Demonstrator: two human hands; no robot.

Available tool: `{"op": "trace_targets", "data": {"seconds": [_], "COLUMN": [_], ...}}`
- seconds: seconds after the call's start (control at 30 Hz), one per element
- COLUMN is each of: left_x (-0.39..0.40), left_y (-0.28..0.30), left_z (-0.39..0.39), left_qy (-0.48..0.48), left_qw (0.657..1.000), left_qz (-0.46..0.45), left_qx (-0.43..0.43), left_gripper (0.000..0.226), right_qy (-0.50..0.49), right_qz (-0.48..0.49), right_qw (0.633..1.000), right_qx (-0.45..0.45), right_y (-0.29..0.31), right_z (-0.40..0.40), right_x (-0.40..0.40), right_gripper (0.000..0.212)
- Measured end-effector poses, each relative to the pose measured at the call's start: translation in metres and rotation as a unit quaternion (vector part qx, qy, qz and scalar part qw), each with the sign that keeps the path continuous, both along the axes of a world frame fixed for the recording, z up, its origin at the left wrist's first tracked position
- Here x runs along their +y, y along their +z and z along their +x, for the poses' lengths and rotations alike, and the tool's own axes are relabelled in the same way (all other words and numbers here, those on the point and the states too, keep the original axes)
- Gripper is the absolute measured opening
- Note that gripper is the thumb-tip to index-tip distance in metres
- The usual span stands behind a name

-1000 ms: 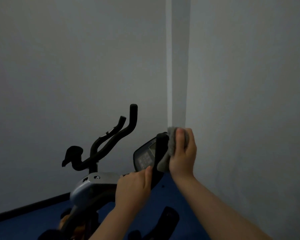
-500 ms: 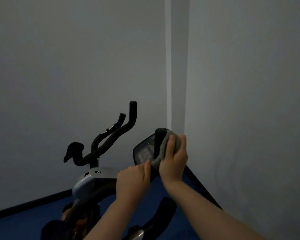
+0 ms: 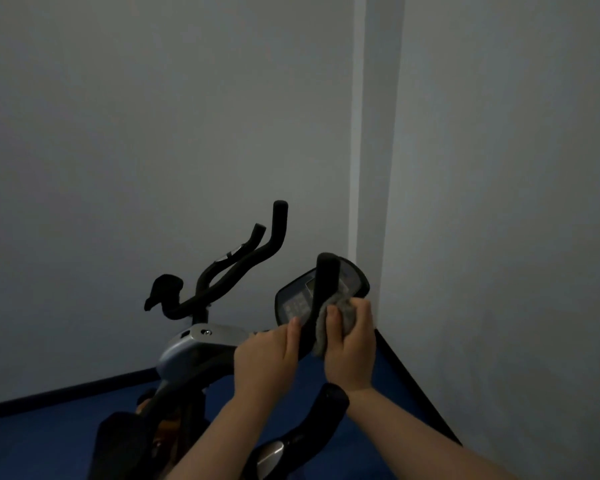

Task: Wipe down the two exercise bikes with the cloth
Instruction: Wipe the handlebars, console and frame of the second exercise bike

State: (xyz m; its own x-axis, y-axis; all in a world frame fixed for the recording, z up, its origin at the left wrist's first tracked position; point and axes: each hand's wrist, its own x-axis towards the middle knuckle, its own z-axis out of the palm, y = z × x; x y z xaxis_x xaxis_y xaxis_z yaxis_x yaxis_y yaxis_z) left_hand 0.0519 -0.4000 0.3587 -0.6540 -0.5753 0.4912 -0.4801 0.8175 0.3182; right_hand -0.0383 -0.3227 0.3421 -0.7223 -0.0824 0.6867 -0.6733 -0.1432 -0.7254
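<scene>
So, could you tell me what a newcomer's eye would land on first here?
Two hands at lower centre: the right hand wraps a grey cloth round a black handlebar post, while the left hand grips it below. Behind stands another bike's handlebar, dark against the pale wall.

The room is dim, lit flatly with no lamp or window in sight. A pale grey wall (image 3: 136, 133) fills the left and centre, meeting a second wall (image 3: 516, 202) on the right at a corner, where a narrow vertical strip (image 3: 359, 133) of lighter tone runs from the top downward. A dark skirting board (image 3: 66, 393) lines the base of both walls. The floor (image 3: 32, 445) is deep blue.
</scene>
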Motion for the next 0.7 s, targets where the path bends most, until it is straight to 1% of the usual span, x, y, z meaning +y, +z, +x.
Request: {"op": "trace_targets", "data": {"seconds": [0.03, 0.07, 0.1, 0.13, 0.2, 0.23, 0.27, 0.33, 0.37, 0.4, 0.47, 0.57, 0.63, 0.7], "left_x": [0.001, 0.000, -0.001, -0.002, -0.004, -0.005, -0.007, -0.009, -0.009, -0.010, -0.010, -0.009, -0.011, -0.014], "left_y": [-0.001, -0.003, -0.004, -0.005, -0.004, -0.004, -0.005, -0.004, -0.004, -0.005, -0.006, -0.006, -0.007, -0.007], "left_z": [-0.001, -0.002, -0.004, -0.005, -0.004, -0.004, -0.003, -0.002, -0.002, -0.002, -0.001, -0.002, -0.002, 0.001], "left_qy": [0.008, 0.011, 0.012, 0.016, 0.014, 0.008, -0.002, -0.017, -0.021, -0.025, -0.026, -0.012, -0.022, -0.036], "left_qw": [1.000, 1.000, 1.000, 1.000, 1.000, 1.000, 1.000, 0.998, 0.997, 0.996, 0.998, 0.998, 0.996, 0.992], "left_qz": [-0.002, -0.002, -0.002, 0.000, 0.002, 0.000, -0.007, -0.041, -0.056, -0.064, -0.042, -0.044, -0.063, -0.094], "left_qx": [0.009, 0.017, 0.021, 0.018, 0.001, -0.003, -0.008, -0.036, -0.047, -0.049, -0.033, -0.041, -0.058, -0.081], "left_gripper": [0.050, 0.051, 0.051, 0.052, 0.051, 0.049, 0.047, 0.039, 0.036, 0.035, 0.037, 0.039, 0.034, 0.031], "right_qy": [0.004, 0.003, 0.000, -0.003, -0.011, -0.014, -0.010, 0.016, 0.024, 0.028, 0.016, -0.006, -0.016, -0.016], "right_qz": [-0.003, -0.021, -0.045, -0.064, -0.071, -0.061, -0.046, 0.003, 0.025, 0.036, 0.015, -0.068, -0.058, -0.004], "right_qw": [1.000, 1.000, 0.999, 0.998, 0.997, 0.998, 0.999, 1.000, 0.999, 0.999, 0.999, 0.998, 0.998, 1.000], "right_qx": [0.004, 0.007, 0.003, 0.003, 0.014, 0.021, 0.019, 0.005, 0.009, 0.016, 0.026, 0.012, 0.016, 0.021], "right_y": [0.003, 0.012, 0.027, 0.042, 0.057, 0.052, 0.040, 0.010, -0.002, -0.007, 0.007, 0.040, 0.032, 0.007], "right_z": [-0.002, -0.006, -0.009, -0.010, -0.011, -0.009, -0.007, -0.002, -0.001, -0.001, -0.006, -0.006, 0.001, 0.007], "right_x": [0.003, 0.003, 0.002, -0.001, -0.008, -0.008, -0.008, 0.000, 0.005, 0.008, 0.009, -0.001, -0.008, -0.006], "right_gripper": [0.034, 0.024, 0.015, 0.011, 0.011, 0.011, 0.015, 0.028, 0.030, 0.027, 0.020, 0.012, 0.014, 0.020]}}
